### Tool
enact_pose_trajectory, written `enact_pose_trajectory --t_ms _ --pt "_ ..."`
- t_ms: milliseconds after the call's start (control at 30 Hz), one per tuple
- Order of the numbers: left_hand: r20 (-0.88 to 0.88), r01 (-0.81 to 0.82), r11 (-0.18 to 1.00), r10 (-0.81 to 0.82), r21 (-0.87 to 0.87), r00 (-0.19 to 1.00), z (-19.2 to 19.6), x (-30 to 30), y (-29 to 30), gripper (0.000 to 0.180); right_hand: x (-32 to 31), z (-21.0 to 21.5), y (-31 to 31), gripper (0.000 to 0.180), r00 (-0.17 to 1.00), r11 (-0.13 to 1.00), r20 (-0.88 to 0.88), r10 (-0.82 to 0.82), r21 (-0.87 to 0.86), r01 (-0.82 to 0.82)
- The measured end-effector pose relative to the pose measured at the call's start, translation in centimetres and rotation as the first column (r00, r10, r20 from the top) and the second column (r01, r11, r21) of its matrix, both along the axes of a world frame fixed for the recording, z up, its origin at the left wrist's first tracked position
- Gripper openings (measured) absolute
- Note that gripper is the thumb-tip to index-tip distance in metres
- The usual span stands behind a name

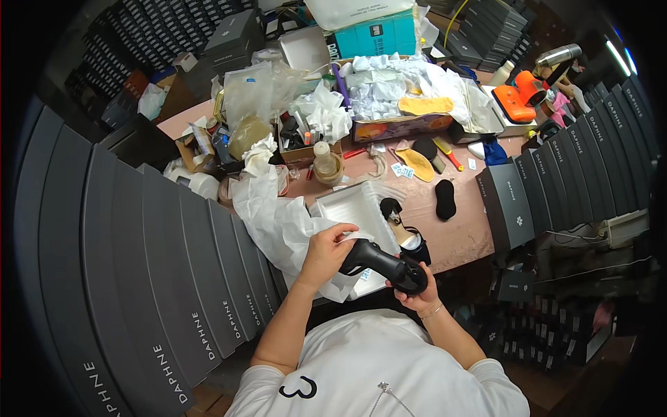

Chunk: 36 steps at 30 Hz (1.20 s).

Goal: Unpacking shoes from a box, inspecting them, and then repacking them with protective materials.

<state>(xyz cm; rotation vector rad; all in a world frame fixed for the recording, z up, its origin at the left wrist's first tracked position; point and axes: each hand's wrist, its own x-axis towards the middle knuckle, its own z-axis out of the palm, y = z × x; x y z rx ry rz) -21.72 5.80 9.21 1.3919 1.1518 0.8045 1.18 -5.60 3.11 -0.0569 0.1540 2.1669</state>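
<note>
A black heeled shoe is held slanted over an open white box. My right hand is closed around its lower right end. At its upper left end, my left hand pinches a piece of white tissue paper against the shoe. Just beyond, another black shoe, with an ankle strap and a pale insole, stands at the box's right side. Crumpled white wrapping paper spreads over the left side of the box.
Stacked dark grey shoe boxes rise on my left; more boxes line the right. A black insole pad, yellow insoles and a bottle lie or stand on the pink table. Behind sits a carton of white paper wads.
</note>
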Motion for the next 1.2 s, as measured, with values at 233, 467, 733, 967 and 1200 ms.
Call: enact_pose_trajectory --t_ms 233,467,733,967,1200 --pt "-0.076 0.004 0.92 0.029 0.392 0.997 7.1 1.7 -3.0 0.021 -0.9 6.8 0.5 0.054 0.86 0.991 0.509 0.038 0.093 -0.098" --pt "-0.072 0.225 0.672 -0.248 0.705 0.966 5.8 3.4 -8.0 0.039 -6.1 3.7 0.7 0.043 -0.394 0.628 0.493 -0.776 0.667 -0.4" --pt "-0.191 0.613 0.507 -0.655 0.606 0.731 5.9 3.2 -8.8 0.033 -6.8 8.6 5.0 0.049 -0.289 0.694 0.637 -0.714 0.594 -0.406" --pt "0.551 0.067 0.657 0.567 -0.75 0.612 -1.7 -0.1 -5.8 0.084 -6.7 2.3 4.1 0.051 -0.115 0.818 0.841 -0.529 0.468 -0.336" --pt "0.635 -0.542 0.76 0.624 -0.357 0.456 0.6 -0.7 1.4 0.043 -2.1 5.0 5.4 0.065 0.865 0.973 0.472 0.169 0.062 -0.224"
